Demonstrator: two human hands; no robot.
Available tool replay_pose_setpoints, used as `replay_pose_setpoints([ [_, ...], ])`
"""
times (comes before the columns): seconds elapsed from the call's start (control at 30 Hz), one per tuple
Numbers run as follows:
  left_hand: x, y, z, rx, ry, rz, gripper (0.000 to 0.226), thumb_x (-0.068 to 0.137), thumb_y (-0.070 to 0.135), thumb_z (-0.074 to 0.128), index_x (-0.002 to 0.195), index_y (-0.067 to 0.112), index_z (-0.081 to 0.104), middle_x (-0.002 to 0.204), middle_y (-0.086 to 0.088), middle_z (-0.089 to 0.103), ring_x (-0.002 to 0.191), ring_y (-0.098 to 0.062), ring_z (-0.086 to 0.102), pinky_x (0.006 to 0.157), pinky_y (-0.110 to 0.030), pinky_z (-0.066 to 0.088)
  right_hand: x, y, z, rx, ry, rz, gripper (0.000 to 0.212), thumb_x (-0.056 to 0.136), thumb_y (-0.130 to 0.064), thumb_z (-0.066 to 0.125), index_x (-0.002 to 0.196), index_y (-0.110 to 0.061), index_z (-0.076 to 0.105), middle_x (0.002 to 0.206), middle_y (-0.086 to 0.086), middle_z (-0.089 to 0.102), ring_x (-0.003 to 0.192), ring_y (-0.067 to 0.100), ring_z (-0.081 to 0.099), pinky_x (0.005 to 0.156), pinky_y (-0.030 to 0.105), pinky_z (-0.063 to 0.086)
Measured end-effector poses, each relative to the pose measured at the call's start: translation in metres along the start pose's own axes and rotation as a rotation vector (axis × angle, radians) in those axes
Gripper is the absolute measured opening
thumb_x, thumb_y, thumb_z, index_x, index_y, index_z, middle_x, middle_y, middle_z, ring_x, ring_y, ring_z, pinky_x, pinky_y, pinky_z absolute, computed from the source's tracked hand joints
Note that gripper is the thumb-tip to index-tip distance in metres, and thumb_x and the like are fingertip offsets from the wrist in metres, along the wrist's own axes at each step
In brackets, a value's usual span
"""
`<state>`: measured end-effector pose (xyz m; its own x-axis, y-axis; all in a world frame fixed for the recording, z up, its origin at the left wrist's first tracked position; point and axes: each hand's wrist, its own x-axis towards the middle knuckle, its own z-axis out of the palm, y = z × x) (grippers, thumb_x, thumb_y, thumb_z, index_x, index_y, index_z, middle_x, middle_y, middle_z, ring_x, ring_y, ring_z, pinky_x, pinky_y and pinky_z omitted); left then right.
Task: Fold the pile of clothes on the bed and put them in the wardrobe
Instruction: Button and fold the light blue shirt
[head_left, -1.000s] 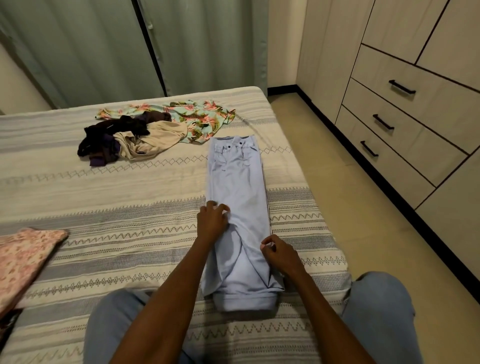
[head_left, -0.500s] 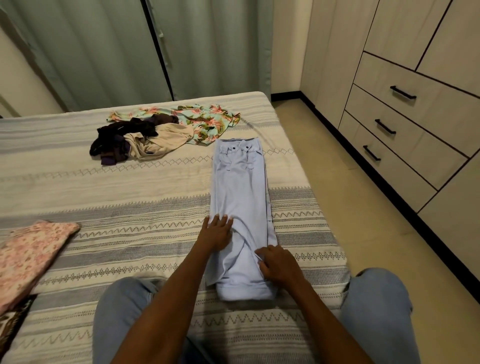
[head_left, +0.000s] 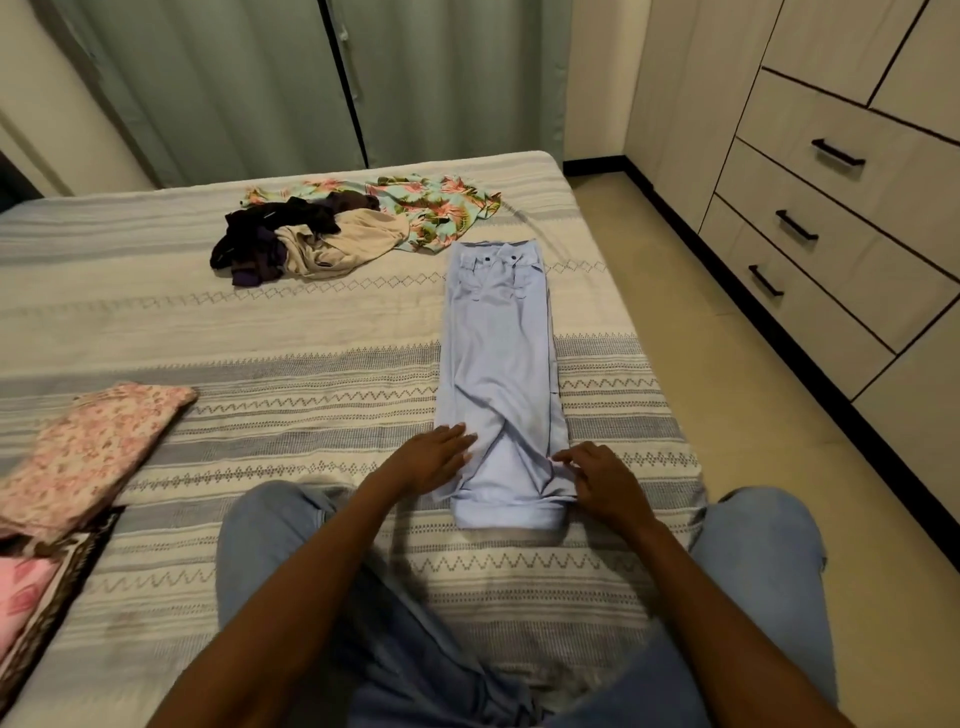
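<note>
Left hand (head_left: 434, 457) lies flat with straight fingers on the near left edge of the light blue trousers (head_left: 498, 364), pressing the cloth down. Right hand (head_left: 597, 480) sits at the near right corner, its fingertips curled onto the hem as if pinching the fabric, though the pinch itself is not plainly visible. The trousers lie lengthwise on the bed (head_left: 260, 338), folded leg over leg, waistband at the far end and cuffs nearest the person, close to the bed's right edge.

Judging from this, the fold is at its smoothing stage; the next move likely calls for lifting the cuff end and carrying it up toward the waistband, keeping both side edges aligned so the legs do not skew.

Beyond the trousers, an unfolded pile (head_left: 311, 241) of dark, beige and floral garments waits at the far side, just beside the waistband. A folded floral pink cloth (head_left: 93, 452) rests at the left. Striped bedcover between these gives open room for folding. To the right, across a strip of floor, stands the wardrobe (head_left: 831, 218) with its drawers closed.
</note>
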<state>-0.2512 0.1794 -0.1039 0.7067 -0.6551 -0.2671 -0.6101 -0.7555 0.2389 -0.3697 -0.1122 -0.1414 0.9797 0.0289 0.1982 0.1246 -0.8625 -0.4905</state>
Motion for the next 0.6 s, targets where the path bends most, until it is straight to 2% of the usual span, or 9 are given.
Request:
replay_pose_setpoints([
  [0.03, -0.008, -0.003, -0.003, -0.048, 0.008, -0.013, 0.057, 0.104, 0.05, 0.027, 0.151, 0.018, 0.039, 0.159, -0.014, 0.03, 0.145, -0.031, 0.033, 0.116, -0.038, 0.029, -0.002, 0.007, -0.001, -0.044, -0.013, -0.021, 0.037, 0.085, -0.029, 0.047, 0.112, -0.02, 0.07, 0.108, 0.004, 0.066, 0.092, 0.031, 0.061, 0.07, 0.037, 0.05],
  [0.07, -0.015, -0.009, -0.004, -0.056, 0.001, -0.019, 0.049, 0.103, 0.032, 0.043, 0.15, 0.018, 0.041, 0.159, -0.015, 0.03, 0.144, -0.032, 0.034, 0.114, -0.038, 0.032, -0.004, 0.013, -0.001, -0.085, -0.036, -0.024, 0.042, 0.084, -0.031, 0.045, 0.116, -0.02, 0.069, 0.112, 0.006, 0.065, 0.094, 0.034, 0.062, 0.071, 0.039, 0.052],
  [0.1, -0.021, -0.015, -0.001, -0.04, -0.011, -0.025, 0.058, 0.098, 0.022, 0.052, 0.153, 0.019, 0.035, 0.161, -0.016, 0.025, 0.146, -0.033, 0.031, 0.115, -0.041, 0.033, -0.006, 0.017, 0.0, -0.122, -0.054, -0.027, 0.047, 0.083, -0.032, 0.044, 0.123, -0.02, 0.066, 0.119, 0.007, 0.063, 0.098, 0.035, 0.062, 0.074, 0.041, 0.052],
  [0.13, -0.027, -0.02, 0.003, 0.019, -0.054, -0.048, 0.071, 0.095, 0.021, 0.057, 0.157, 0.022, 0.022, 0.164, -0.015, 0.014, 0.148, -0.034, 0.024, 0.116, -0.045, 0.031, -0.007, 0.02, 0.0, -0.157, -0.072, -0.029, 0.052, 0.083, -0.033, 0.043, 0.131, -0.022, 0.061, 0.128, 0.007, 0.06, 0.107, 0.035, 0.06, 0.079, 0.043, 0.052],
  [0.2, -0.034, -0.024, 0.015, 0.125, -0.155, -0.127, 0.089, 0.095, 0.029, 0.057, 0.158, 0.029, -0.006, 0.166, -0.011, -0.01, 0.152, -0.034, 0.007, 0.119, -0.052, 0.023, -0.011, 0.02, 0.001, -0.202, -0.097, -0.041, 0.061, 0.084, -0.035, 0.041, 0.143, -0.023, 0.051, 0.142, 0.006, 0.053, 0.125, 0.03, 0.053, 0.09, 0.044, 0.047],
  [0.27, -0.039, -0.02, 0.026, 0.129, -0.171, -0.171, 0.088, 0.098, 0.03, 0.049, 0.155, 0.032, -0.017, 0.164, -0.006, -0.02, 0.152, -0.034, 0.001, 0.119, -0.054, 0.017, -0.015, 0.019, 0.002, -0.219, -0.113, -0.07, 0.065, 0.086, -0.034, 0.038, 0.149, -0.023, 0.043, 0.149, 0.007, 0.048, 0.134, 0.027, 0.048, 0.096, 0.045, 0.044],
  [0.4, -0.049, -0.007, 0.036, 0.065, -0.12, -0.251, 0.072, 0.105, 0.034, 0.031, 0.155, 0.029, -0.02, 0.163, -0.006, -0.023, 0.153, -0.033, -0.004, 0.119, -0.055, 0.011, -0.017, 0.023, 0.005, -0.238, -0.164, -0.08, 0.066, 0.093, -0.032, 0.045, 0.157, -0.03, 0.025, 0.158, 0.005, 0.035, 0.142, 0.027, 0.039, 0.102, 0.044, 0.04],
  [0.5, -0.055, -0.007, 0.044, 0.049, -0.105, -0.333, 0.076, 0.104, 0.048, 0.031, 0.154, 0.026, -0.022, 0.163, -0.01, -0.022, 0.152, -0.034, -0.004, 0.118, -0.058, 0.009, -0.018, 0.023, 0.009, -0.229, -0.167, -0.104, 0.086, 0.09, -0.028, 0.063, 0.158, -0.038, 0.012, 0.163, 0.003, 0.026, 0.146, 0.028, 0.033, 0.105, 0.044, 0.036],
  [0.6, -0.059, 0.0, 0.043, 0.132, -0.029, -0.305, 0.077, 0.104, 0.047, 0.034, 0.154, 0.031, -0.022, 0.164, -0.01, -0.02, 0.152, -0.037, 0.004, 0.118, -0.059, 0.014, -0.014, 0.013, 0.008, -0.23, -0.18, -0.114, 0.08, 0.084, -0.024, 0.046, 0.157, -0.04, 0.016, 0.163, 0.004, 0.027, 0.144, 0.032, 0.035, 0.104, 0.047, 0.038],
])
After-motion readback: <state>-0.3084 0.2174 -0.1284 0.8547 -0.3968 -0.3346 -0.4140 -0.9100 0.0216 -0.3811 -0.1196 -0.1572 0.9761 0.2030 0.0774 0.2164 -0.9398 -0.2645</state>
